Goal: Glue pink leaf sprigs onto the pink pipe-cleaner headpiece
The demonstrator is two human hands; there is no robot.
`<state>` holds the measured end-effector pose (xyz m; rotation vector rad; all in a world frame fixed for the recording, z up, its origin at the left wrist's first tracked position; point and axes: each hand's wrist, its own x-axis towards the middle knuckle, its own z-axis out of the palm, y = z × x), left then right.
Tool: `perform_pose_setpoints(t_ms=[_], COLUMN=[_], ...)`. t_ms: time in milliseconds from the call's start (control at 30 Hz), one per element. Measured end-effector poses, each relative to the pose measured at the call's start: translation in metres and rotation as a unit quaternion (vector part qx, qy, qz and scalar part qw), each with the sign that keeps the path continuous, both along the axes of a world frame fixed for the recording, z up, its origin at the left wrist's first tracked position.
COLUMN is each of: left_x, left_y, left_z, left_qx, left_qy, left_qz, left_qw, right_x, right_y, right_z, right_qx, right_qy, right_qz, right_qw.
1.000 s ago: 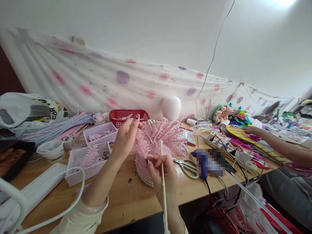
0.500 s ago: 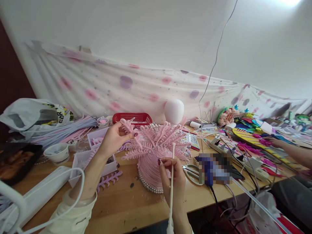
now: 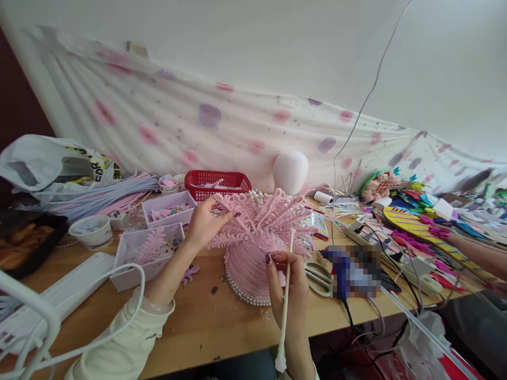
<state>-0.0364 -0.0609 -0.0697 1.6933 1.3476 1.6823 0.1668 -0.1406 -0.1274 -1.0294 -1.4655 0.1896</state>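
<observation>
A pink headdress (image 3: 249,266) stands on the table, its domed base ribbed and edged with pearls. Feathery pink chenille fronds (image 3: 269,214) fan out from its upper part. My left hand (image 3: 208,224) pinches a pink frond (image 3: 227,204) at the fan's left side; its fingertips are partly hidden. My right hand (image 3: 291,285) is in front of the base, fingers closed round a thin white stick (image 3: 288,279). This stick points upward, has a lumpy white lower end, and its tip is near the fronds. Scissors (image 3: 320,279) with pale green handles lie to the right.
White boxes (image 3: 130,248) of beads and a frond are at left, with a red basket (image 3: 217,182) behind. A white foam head (image 3: 290,171) stands at the back. Right are a blurred-out tool, a power strip (image 3: 420,279) with cables, and another person's arm (image 3: 475,250).
My left hand has come in closer to the fan with its frond, which now lies against the others. My right hand still holds the stick. The view has shifted slightly.
</observation>
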Motion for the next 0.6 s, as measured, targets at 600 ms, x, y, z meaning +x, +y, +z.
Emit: perform_pose_setpoints(t_ms=[600], left_x=[0.001], left_y=[0.007], left_z=[-0.004], left_qx=[-0.013], left_qy=[0.171], left_qz=[0.098], left_qw=[0.98], right_x=[0.01], right_y=[0.004], right_z=[-0.011], right_qx=[-0.051], right_qy=[-0.001], right_qz=[-0.001], right_qw=[0.999])
